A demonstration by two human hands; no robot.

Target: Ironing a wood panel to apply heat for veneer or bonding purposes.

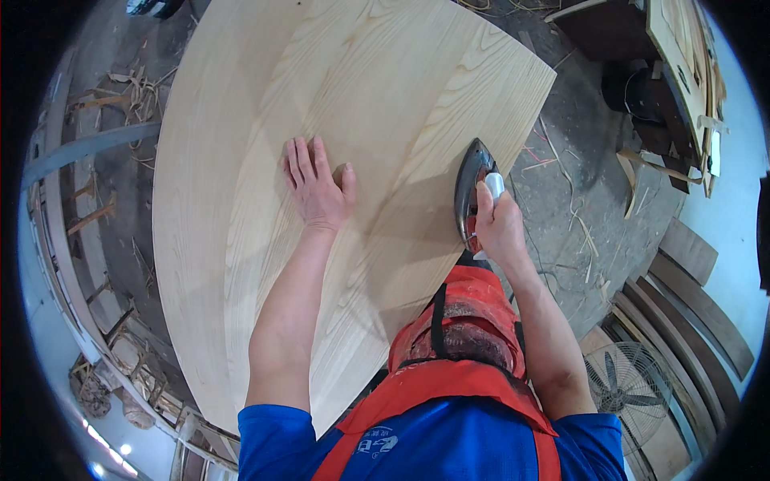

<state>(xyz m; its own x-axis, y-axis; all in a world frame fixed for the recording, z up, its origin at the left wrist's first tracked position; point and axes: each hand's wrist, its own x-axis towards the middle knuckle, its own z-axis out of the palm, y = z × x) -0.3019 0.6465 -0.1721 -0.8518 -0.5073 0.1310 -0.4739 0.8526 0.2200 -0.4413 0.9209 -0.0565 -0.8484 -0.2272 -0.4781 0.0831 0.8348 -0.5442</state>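
Observation:
A large pale wooden panel (321, 72) with visible grain spreads out in front of me. My left hand (319, 183) lies flat on its middle, fingers stretched out and holding nothing. Along the panel's right edge stands a clothes iron (467, 188) with a dark body and a white and red handle, its pointed tip facing away from me. My right hand (499, 220) is wrapped round the iron's handle. The iron's underside is hidden, pressed to or just over the wood.
My red apron (473, 321) is close to the panel's near edge. A standing fan (626, 393) and several boards (682, 337) are at the lower right. Wood strips and cords litter the grey floor (561, 216). A workbench (674, 88) stands at the far right.

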